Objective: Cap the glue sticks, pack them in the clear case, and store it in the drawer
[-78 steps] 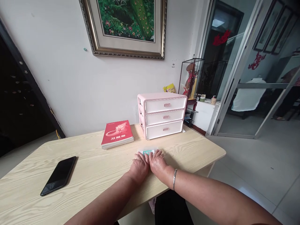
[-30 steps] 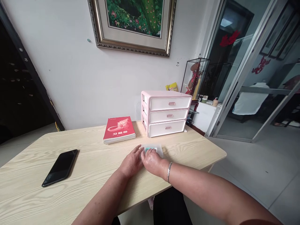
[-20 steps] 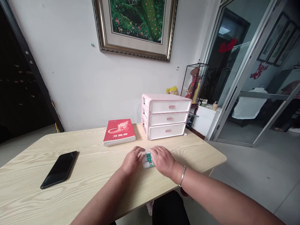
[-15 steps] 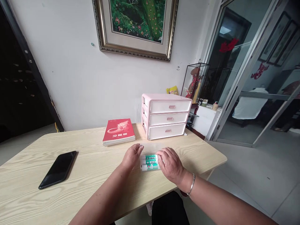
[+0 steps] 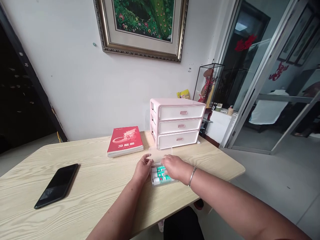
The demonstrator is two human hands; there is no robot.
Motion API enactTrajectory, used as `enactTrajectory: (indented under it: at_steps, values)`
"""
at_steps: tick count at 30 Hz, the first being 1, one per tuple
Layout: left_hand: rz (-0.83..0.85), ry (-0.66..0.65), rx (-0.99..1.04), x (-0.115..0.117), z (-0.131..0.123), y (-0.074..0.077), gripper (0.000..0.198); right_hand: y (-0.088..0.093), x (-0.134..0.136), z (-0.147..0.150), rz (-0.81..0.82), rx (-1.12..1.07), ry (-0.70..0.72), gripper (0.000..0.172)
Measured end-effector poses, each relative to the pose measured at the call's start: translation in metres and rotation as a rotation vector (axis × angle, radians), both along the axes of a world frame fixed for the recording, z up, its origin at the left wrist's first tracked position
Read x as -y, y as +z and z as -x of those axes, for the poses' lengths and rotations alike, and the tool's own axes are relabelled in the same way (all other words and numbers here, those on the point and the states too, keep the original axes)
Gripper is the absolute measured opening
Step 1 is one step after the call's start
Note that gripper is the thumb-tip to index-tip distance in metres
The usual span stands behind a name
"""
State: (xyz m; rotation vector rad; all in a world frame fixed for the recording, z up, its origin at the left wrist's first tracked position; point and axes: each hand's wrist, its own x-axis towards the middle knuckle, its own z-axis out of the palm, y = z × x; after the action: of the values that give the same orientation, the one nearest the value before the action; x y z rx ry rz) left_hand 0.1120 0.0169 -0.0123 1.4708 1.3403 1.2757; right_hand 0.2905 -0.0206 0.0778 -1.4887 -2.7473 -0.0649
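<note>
A clear plastic box lies on the table in front of me, its transparent lid raised at the far side. Inside lie several white and green tubes that look like glue sticks, side by side. At the box's left edge, my left hand is closed, gripping the box where lid and base meet. My right hand reaches over the box's right half with curled fingers close to the lid's lower edge and the tubes. It covers the tubes' right ends, and whatever its fingertips hold is hidden.
Beyond the box stands a pink and white three-drawer unit, its drawers closed. Red books lie stacked to its left. A black phone rests on the left of the wooden table. A framed picture hangs above.
The clear lid has swung up and now stands raised behind the tubes. My right hand has moved left, from the box's right side to over the tubes. My left hand stays at the left edge.
</note>
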Motion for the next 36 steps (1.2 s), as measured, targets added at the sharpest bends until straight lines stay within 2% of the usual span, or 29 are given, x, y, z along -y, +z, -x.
enactTrajectory:
  at_steps: [4, 11, 18, 22, 24, 28, 31, 33, 36]
  values:
    - [-0.022, 0.01, -0.087, 0.008, 0.004, -0.002, 0.037, 0.0, 0.001, 0.006, 0.052, 0.04, -0.131, 0.014]
    - [-0.04, 0.046, -0.252, 0.015, 0.0, -0.004, 0.019, -0.01, 0.001, 0.012, 0.135, -0.005, -0.327, 0.016]
    - [-0.07, 0.067, -0.329, 0.02, -0.002, 0.0, 0.017, -0.026, -0.004, 0.01, 0.179, -0.202, -0.472, 0.037]
    - [-0.09, 0.077, -0.353, 0.022, -0.003, 0.001, 0.021, -0.032, -0.001, 0.004, 0.141, -0.353, -0.451, 0.055]
    - [-0.096, 0.081, -0.36, 0.021, -0.003, 0.0, 0.022, -0.036, -0.001, 0.001, 0.144, -0.429, -0.424, 0.058]
    - [-0.113, 0.101, -0.362, 0.022, -0.003, 0.002, 0.028, -0.039, -0.006, -0.007, 0.22, -0.571, -0.422, 0.043]
    - [-0.156, 0.163, -0.365, 0.032, -0.002, 0.012, 0.039, -0.033, -0.011, -0.01, 0.255, -0.664, -0.465, 0.031]
    - [-0.261, 0.191, -0.404, 0.043, -0.002, 0.021, 0.04, -0.027, -0.015, -0.01, 0.267, -0.718, -0.499, 0.027]
    - [-0.504, 0.085, -0.527, 0.058, -0.006, 0.03, 0.036, -0.02, -0.018, -0.01, 0.28, -0.781, -0.534, 0.027]
